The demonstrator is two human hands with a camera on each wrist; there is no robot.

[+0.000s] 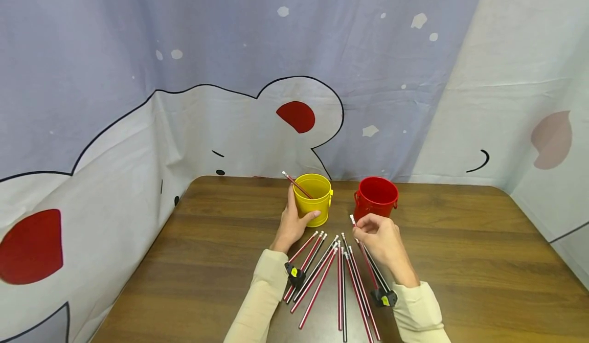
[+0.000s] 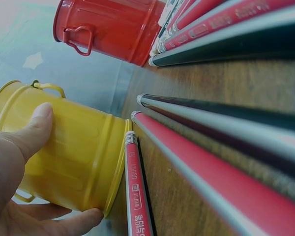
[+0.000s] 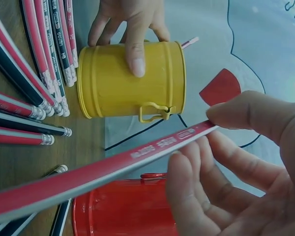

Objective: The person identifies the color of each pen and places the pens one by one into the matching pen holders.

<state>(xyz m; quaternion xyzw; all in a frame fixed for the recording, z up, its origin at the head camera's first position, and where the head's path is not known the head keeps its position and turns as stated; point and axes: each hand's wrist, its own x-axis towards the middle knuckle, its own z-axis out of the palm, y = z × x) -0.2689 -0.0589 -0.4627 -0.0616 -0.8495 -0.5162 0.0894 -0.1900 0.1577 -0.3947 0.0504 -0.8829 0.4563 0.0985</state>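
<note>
My left hand [image 1: 291, 224] holds a small yellow bucket [image 1: 318, 212] upright, the thumb on its near side and the fingers around the left. One red pencil [image 1: 298, 184] leans inside it, its white eraser end above the rim. My right hand [image 1: 382, 236] pinches a red pencil [image 3: 113, 169] between thumb and fingers near its eraser end, in front of a red bucket [image 1: 376, 206]. In the right wrist view the pencil slants across, lifted off the table. Several red and black pencils [image 1: 317, 293] lie fanned out between my forearms, eraser ends toward the buckets.
The brown wooden table [image 1: 202, 261] carries everything. A printed curtain [image 1: 221, 128] hangs right behind its far edge and along the sides. A black wrist camera [image 1: 295, 274] sits on each sleeve, over some of the pencils.
</note>
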